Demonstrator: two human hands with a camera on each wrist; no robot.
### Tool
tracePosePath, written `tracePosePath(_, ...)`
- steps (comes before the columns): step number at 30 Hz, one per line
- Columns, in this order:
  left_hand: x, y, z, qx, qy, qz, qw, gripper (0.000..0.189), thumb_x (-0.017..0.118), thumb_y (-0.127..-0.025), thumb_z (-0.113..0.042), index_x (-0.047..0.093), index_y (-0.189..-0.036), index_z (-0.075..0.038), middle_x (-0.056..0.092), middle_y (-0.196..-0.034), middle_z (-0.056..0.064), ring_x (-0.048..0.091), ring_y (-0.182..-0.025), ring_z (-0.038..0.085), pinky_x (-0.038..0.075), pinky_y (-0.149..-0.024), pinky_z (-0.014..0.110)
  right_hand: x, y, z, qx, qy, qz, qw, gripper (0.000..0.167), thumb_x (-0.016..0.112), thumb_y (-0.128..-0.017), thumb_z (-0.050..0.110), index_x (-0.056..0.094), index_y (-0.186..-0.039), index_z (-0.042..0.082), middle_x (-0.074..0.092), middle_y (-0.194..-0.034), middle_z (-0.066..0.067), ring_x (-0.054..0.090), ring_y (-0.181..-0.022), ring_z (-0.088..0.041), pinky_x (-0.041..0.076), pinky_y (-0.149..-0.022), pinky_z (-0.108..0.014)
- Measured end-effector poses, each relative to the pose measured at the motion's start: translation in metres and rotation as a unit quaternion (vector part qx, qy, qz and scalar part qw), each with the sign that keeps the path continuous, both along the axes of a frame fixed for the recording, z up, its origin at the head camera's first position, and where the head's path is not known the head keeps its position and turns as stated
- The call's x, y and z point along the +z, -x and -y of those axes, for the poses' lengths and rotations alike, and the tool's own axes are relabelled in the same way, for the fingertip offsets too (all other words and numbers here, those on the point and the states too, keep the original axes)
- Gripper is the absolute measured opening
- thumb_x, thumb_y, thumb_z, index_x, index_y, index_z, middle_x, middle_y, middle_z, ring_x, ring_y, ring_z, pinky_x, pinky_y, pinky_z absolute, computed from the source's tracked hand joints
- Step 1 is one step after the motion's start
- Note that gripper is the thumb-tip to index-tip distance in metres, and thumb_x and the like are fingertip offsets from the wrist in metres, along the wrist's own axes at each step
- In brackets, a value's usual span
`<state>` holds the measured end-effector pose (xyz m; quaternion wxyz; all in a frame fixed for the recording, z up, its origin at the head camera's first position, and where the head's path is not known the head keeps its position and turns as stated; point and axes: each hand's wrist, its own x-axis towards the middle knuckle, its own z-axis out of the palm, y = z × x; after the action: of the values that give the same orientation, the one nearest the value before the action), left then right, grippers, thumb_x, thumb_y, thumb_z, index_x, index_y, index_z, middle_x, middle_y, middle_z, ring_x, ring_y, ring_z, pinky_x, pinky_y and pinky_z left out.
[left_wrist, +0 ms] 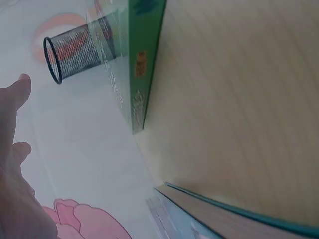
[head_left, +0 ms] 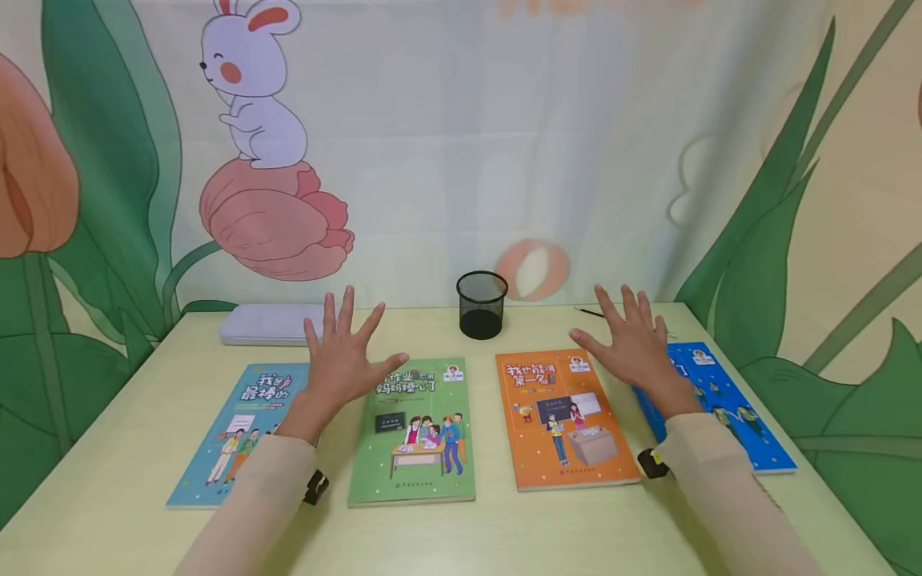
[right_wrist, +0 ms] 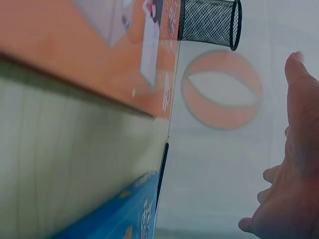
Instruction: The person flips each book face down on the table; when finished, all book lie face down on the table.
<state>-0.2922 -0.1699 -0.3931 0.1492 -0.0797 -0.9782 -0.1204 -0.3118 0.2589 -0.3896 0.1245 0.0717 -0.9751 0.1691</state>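
My left hand (head_left: 340, 356) is held above the table with its fingers spread, between a light blue book (head_left: 241, 436) and a green book (head_left: 418, 432). Fingers of the right hand (head_left: 634, 344) are likewise spread, over the gap between an orange book (head_left: 569, 424) and a dark blue book (head_left: 749, 416). Neither hand holds anything. In the left wrist view the green book's spine (left_wrist: 142, 64) shows, and the thumb side of the left hand (left_wrist: 20, 184) is at the edge. From the right wrist, the orange book (right_wrist: 99, 50) and blue book (right_wrist: 119, 214) appear below the raised hand (right_wrist: 299, 154).
A black mesh pen holder (head_left: 481, 308) stands at the back middle of the table (head_left: 497, 536). A pale pencil case (head_left: 270, 324) lies at the back left. Behind the right hand is a thin dark pen or pencil (head_left: 589, 312). A printed curtain (head_left: 432, 160) hangs behind.
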Motion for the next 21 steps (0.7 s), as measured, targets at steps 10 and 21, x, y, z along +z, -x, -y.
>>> tracePosePath(10, 0.001, 0.002, -0.040, -0.064, 0.007, -0.004, 0.9979, 0.087, 0.062, -0.085, -0.068, 0.032, -0.157, -0.029, 0.002, -0.170, 0.012, -0.006, -0.155, 0.042, 0.003, -0.117, 0.073, 0.004, -0.005, -0.034, 0.006, 0.011, 0.048, 0.9988, 0.093, 0.045, -0.095, 0.068, -0.001, -0.162, 0.022, -0.002, -0.165, -0.029, -0.001, -0.149, -0.056, 0.014, -0.107, -0.082)
tracePosePath(21, 0.002, 0.000, -0.098, -0.141, 0.002, 0.018, 0.9899, 0.083, 0.064, -0.086, -0.065, 0.034, -0.156, -0.033, 0.008, -0.170, 0.008, 0.004, -0.155, 0.043, 0.009, -0.118, 0.071, -0.003, -0.004, -0.085, 0.038, 0.070, 0.102, 0.9915, 0.094, 0.049, -0.099, 0.056, -0.009, -0.160, 0.015, -0.002, -0.165, -0.028, 0.002, -0.150, -0.053, 0.015, -0.109, -0.080)
